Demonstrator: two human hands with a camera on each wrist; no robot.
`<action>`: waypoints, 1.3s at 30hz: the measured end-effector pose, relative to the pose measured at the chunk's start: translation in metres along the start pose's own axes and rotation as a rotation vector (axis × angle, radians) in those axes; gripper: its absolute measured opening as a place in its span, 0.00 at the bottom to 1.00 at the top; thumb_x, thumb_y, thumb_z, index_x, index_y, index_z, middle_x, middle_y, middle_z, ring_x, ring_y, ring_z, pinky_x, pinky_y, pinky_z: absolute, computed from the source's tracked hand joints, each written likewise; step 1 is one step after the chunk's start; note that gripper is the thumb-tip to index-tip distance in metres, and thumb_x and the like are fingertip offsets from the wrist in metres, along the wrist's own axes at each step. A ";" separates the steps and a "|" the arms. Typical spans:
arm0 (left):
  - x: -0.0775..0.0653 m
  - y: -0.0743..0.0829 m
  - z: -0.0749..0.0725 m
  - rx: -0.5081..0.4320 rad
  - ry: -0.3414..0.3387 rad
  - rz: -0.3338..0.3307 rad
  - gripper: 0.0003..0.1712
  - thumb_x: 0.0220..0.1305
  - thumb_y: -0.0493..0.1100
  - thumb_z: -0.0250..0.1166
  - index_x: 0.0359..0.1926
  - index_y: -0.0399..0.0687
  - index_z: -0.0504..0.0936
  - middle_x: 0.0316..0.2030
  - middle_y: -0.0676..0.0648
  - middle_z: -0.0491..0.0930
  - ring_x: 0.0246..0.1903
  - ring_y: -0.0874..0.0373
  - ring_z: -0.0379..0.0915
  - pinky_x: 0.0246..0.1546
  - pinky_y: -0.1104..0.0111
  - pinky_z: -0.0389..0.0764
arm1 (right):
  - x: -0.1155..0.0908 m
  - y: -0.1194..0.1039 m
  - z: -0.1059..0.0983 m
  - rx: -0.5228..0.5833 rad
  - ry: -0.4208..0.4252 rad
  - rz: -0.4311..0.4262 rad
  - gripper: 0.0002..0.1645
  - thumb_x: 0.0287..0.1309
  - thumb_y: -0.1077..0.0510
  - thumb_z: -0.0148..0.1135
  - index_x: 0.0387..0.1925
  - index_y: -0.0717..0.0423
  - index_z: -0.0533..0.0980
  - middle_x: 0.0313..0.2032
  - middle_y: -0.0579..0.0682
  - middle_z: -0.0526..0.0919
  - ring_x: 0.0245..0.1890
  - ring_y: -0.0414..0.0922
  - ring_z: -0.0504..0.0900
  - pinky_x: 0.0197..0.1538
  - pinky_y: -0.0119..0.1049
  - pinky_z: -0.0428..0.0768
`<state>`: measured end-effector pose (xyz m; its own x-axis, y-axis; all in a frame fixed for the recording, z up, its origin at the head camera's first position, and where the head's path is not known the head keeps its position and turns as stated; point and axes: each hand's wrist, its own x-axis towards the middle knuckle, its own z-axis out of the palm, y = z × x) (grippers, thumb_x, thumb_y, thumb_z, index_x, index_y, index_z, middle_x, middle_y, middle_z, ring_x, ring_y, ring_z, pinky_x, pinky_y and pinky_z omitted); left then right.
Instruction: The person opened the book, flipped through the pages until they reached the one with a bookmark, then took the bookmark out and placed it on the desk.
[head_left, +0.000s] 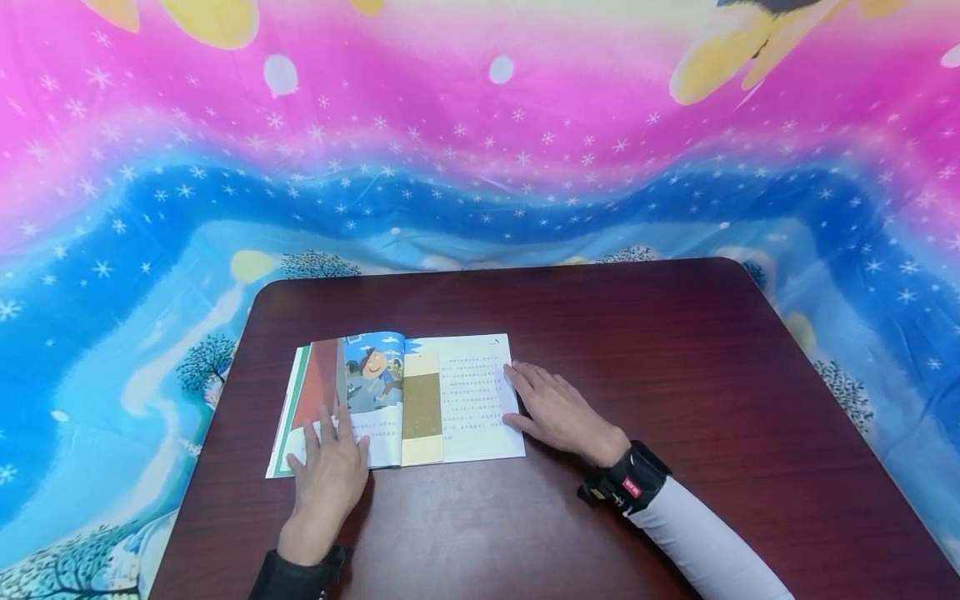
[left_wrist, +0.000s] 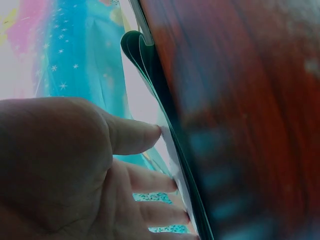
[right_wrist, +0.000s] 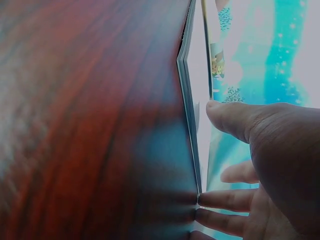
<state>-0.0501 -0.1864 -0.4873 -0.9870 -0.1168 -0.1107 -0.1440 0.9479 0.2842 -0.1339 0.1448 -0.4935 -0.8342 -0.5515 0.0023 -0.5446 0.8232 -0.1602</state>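
An open picture book [head_left: 480, 408] lies on the table, its left page showing a cartoon child above text and its right page mostly text. A cream and olive-brown strip [head_left: 422, 404] runs down the right page beside the fold. My left hand [head_left: 330, 471] rests on the lower left page with straight, spread fingers. In the left wrist view, the thumb [left_wrist: 137, 136] touches the page and the paper bulges up near the fold. My right hand [head_left: 562, 410] lies at the book's right edge, fingers extended. Its thumb [right_wrist: 230, 116] meets the page in the right wrist view.
The dark red-brown wooden table [head_left: 675, 350] extends on both sides of the book. A pink and blue cloth [head_left: 480, 183] with snowflakes and trees hangs behind and around it. A black wrist strap [head_left: 633, 479] sits on the right wrist, over a light sleeve [head_left: 705, 533].
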 end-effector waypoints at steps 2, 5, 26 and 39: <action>-0.001 -0.001 -0.001 0.001 -0.016 -0.003 0.39 0.72 0.48 0.50 0.73 0.26 0.52 0.72 0.21 0.46 0.69 0.21 0.40 0.54 0.23 0.48 | 0.001 0.000 0.000 -0.003 0.017 -0.009 0.50 0.60 0.33 0.56 0.75 0.55 0.58 0.71 0.57 0.65 0.69 0.54 0.64 0.64 0.57 0.69; -0.002 -0.001 -0.001 0.004 -0.032 -0.003 0.40 0.72 0.49 0.50 0.73 0.26 0.51 0.72 0.21 0.45 0.69 0.21 0.38 0.54 0.23 0.48 | 0.004 0.000 -0.001 0.026 0.062 -0.017 0.47 0.61 0.35 0.58 0.72 0.58 0.63 0.69 0.59 0.68 0.69 0.54 0.64 0.64 0.54 0.69; -0.001 0.000 -0.002 0.035 -0.035 0.007 0.41 0.73 0.52 0.49 0.73 0.26 0.50 0.71 0.20 0.45 0.68 0.21 0.38 0.50 0.20 0.45 | 0.041 -0.044 -0.020 1.683 -0.229 0.413 0.39 0.66 0.58 0.57 0.72 0.69 0.55 0.65 0.69 0.69 0.64 0.57 0.72 0.63 0.46 0.72; -0.003 0.000 -0.002 0.051 -0.003 0.023 0.41 0.72 0.51 0.50 0.73 0.25 0.53 0.70 0.20 0.48 0.68 0.20 0.40 0.49 0.20 0.48 | 0.063 -0.061 -0.013 1.956 -0.301 0.493 0.34 0.71 0.57 0.47 0.71 0.71 0.55 0.66 0.75 0.64 0.66 0.63 0.67 0.65 0.49 0.69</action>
<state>-0.0476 -0.1867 -0.4856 -0.9898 -0.0940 -0.1073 -0.1174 0.9641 0.2381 -0.1547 0.0619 -0.4710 -0.7022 -0.5419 -0.4618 0.6495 -0.2218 -0.7273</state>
